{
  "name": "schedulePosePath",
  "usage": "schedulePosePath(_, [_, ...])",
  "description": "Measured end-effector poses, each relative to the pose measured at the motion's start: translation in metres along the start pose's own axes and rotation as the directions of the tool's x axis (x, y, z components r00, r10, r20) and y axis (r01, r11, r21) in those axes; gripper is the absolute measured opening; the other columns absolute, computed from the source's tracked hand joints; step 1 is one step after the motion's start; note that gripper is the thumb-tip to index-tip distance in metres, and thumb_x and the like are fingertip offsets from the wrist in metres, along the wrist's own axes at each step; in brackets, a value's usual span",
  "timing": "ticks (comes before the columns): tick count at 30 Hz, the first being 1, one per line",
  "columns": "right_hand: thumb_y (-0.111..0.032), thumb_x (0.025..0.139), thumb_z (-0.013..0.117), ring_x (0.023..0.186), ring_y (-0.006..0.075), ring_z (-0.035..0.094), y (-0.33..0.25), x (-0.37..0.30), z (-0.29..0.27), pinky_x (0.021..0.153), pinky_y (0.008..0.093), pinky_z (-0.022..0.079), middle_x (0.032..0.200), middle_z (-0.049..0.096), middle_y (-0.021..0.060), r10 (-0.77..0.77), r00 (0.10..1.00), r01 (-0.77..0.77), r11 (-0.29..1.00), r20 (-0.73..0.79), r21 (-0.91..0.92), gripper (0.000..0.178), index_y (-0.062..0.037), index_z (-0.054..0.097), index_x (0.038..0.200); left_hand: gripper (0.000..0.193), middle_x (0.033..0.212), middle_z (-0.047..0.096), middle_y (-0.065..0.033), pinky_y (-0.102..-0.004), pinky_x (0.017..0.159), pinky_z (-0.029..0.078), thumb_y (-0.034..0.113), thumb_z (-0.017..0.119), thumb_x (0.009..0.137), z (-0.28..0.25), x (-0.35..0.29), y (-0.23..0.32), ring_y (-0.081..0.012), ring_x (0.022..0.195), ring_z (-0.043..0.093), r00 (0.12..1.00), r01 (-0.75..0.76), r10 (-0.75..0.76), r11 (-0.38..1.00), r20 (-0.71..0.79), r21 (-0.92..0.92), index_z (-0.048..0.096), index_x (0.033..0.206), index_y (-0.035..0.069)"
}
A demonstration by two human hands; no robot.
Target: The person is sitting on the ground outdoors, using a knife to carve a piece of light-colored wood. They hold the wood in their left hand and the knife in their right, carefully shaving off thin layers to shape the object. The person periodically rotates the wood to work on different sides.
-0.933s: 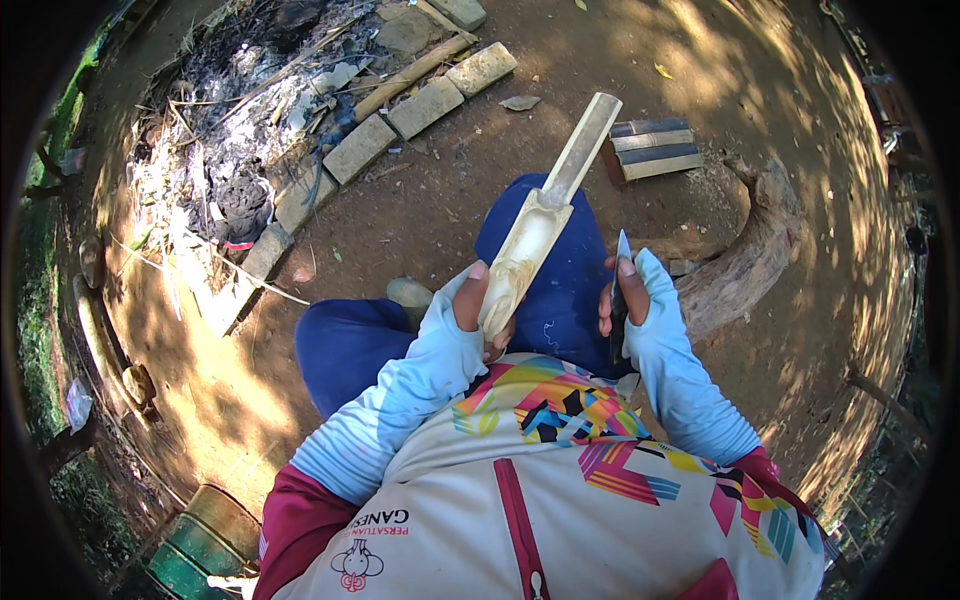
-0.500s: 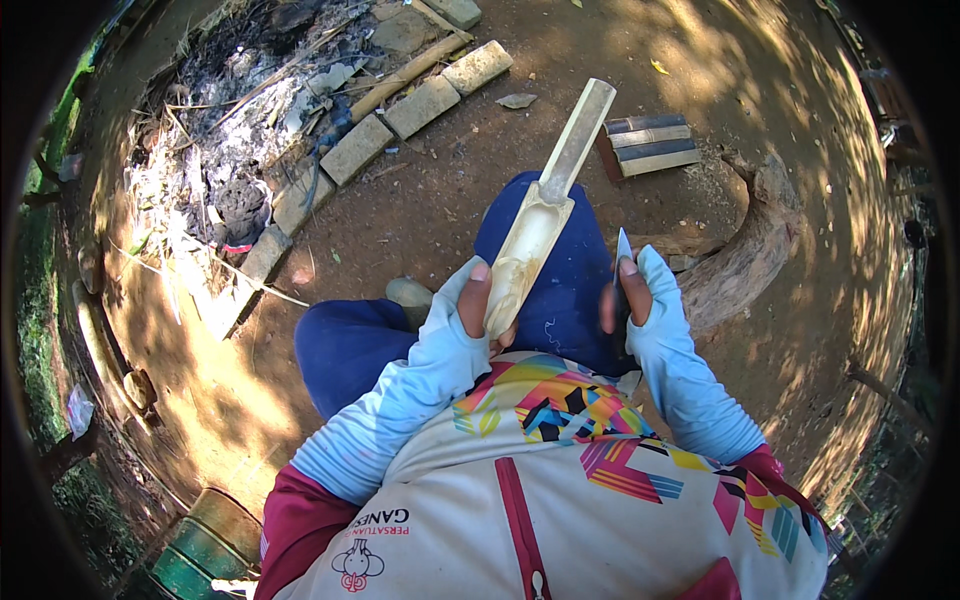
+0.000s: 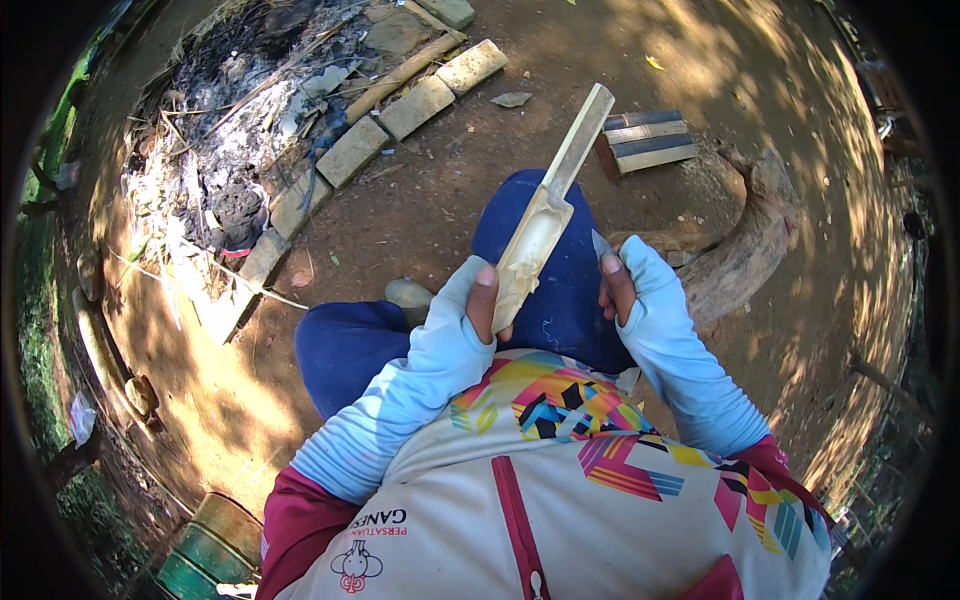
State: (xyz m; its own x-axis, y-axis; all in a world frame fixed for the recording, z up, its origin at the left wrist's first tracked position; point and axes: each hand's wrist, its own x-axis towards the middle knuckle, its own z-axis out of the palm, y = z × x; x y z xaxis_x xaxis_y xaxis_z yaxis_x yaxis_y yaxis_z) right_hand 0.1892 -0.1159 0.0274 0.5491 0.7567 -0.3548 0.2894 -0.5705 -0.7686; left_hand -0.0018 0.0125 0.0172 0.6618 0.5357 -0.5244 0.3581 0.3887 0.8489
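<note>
My left hand (image 3: 482,300) is closed around the lower end of a split bamboo piece (image 3: 540,231). The bamboo has a wide hollow lower part and a long narrow strip rising from it, pointing away and to the right. Pale shavings or rough fibres (image 3: 517,278) show in the hollow near my thumb. My right hand (image 3: 617,286) grips a knife (image 3: 600,243), its pointed blade tip showing above the thumb and the handle hidden in the fingers. The blade is just right of the bamboo, apart from it. Both hands are over my blue-trousered legs (image 3: 560,310).
A small stack of bamboo strips (image 3: 649,139) lies ahead right, near a curved log (image 3: 745,245). At the far left, a row of bricks (image 3: 417,107) edges an ash heap (image 3: 240,130). A green metal drum (image 3: 205,550) stands at the lower left.
My right hand has turned and come slightly left with the knife, closer to the bamboo. The bamboo piece has rolled a little in my left hand, tilting further right.
</note>
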Motion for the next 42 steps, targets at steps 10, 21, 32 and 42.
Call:
schedulePosePath(10, [-0.026, 0.098, 0.053, 0.078, 0.0423, 0.059, -0.007, 0.011, -0.001, 0.068, 0.048, 0.046, 0.08, 0.058, 0.0206, -0.091, 0.989, 0.142, 0.797, 0.117, -0.588, 0.024, -0.0051, 0.056, 0.088, 0.031, 0.069, 0.05, -0.0072, -0.0336, 0.058, 0.043, 0.032, 0.046, 0.104, 0.008, 0.007, -0.005, -0.0161, 0.061, 0.052, 0.98, -0.194, 0.182, 0.797, 0.079, 0.572, 0.048, 0.089, 0.005])
schedulePosePath(21, [-0.031, 0.1, 0.048, 0.076, 0.0445, 0.061, 0.018, 0.022, 0.003, 0.066, 0.0512, 0.048, 0.08, 0.062, 0.0223, 0.113, 0.976, 0.04, 0.749, 0.188, -0.661, 0.03, -0.0058, 0.06, 0.09, 0.027, 0.077, 0.057, -0.0232, -0.0474, 0.067, 0.045, 0.032, 0.046, 0.102, 0.026, 0.023, -0.006, -0.0458, 0.076, 0.059, 0.992, -0.126, 0.075, 0.734, 0.105, 0.668, 0.05, 0.098, 0.006])
schedulePosePath(32, [-0.03, 0.099, 0.051, 0.074, 0.0449, 0.058, 0.042, 0.015, 0.017, 0.065, 0.0503, 0.046, 0.077, 0.059, 0.0223, 0.121, 0.973, 0.014, 0.818, 0.196, -0.575, 0.027, -0.0054, 0.056, 0.089, 0.024, 0.074, 0.059, -0.0237, -0.0518, 0.064, 0.044, 0.029, 0.045, 0.102, 0.025, 0.03, -0.014, -0.0467, 0.074, 0.06, 0.99, -0.118, 0.022, 0.676, 0.14, 0.727, 0.051, 0.1, 0.006])
schedulePosePath(42, [-0.027, 0.099, 0.052, 0.07, 0.0441, 0.056, 0.052, 0.014, 0.023, 0.064, 0.05, 0.043, 0.076, 0.056, 0.022, 0.011, 0.981, 0.097, 0.835, 0.192, -0.541, 0.025, -0.0052, 0.053, 0.087, 0.025, 0.072, 0.059, -0.0253, -0.0529, 0.062, 0.044, 0.03, 0.044, 0.102, 0.021, 0.035, -0.015, -0.0471, 0.071, 0.06, 0.986, -0.12, -0.001, 0.684, 0.165, 0.719, 0.051, 0.1, 0.005])
